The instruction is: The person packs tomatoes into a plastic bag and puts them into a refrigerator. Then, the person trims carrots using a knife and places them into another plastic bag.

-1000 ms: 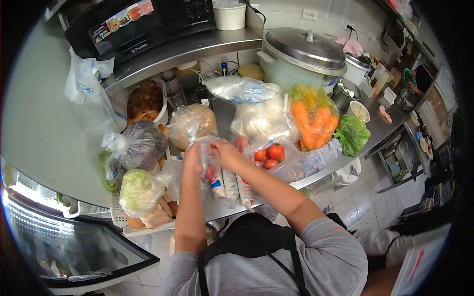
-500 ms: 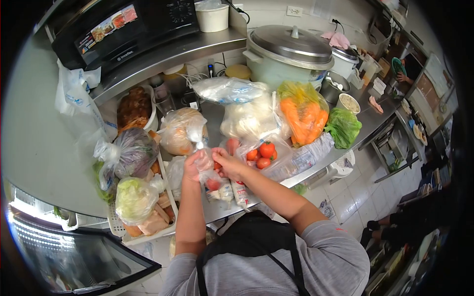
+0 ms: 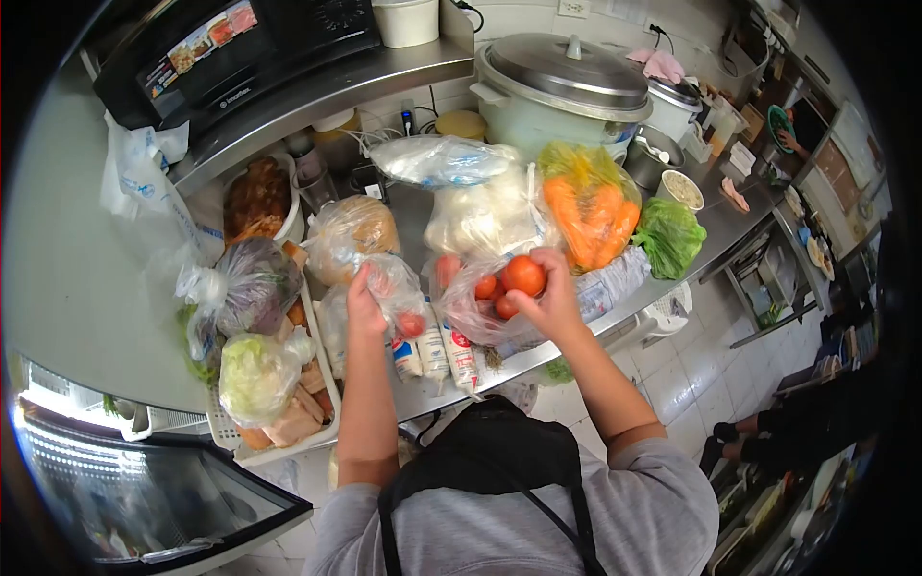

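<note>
My left hand (image 3: 364,305) is closed on a clear plastic bag (image 3: 392,288) with a tomato (image 3: 411,324) low inside it. My right hand (image 3: 557,300) has its fingers and thumb around a large tomato (image 3: 523,276), at the mouth of a second clear bag (image 3: 469,312). More tomatoes (image 3: 488,287) lie in that bag beside the hand. Under and between my hands are several white printed packets (image 3: 461,355). A tied bag with a tan, round content (image 3: 357,235) is just beyond my left hand. Right of my right hand is a bag of carrots (image 3: 595,216).
A white basket (image 3: 322,432) at the left holds bagged lettuce (image 3: 257,384) and a bagged purple vegetable (image 3: 254,278). At the back stand a large lidded cooker (image 3: 567,96) and a black oven (image 3: 240,67). A glass-front door (image 3: 182,499) juts out at lower left. Another person's hand (image 3: 789,141) shows far right.
My hands have moved apart. The right hand went from the left hand's bag to the tomato bag and took hold of a tomato. The left hand's bag has opened out.
</note>
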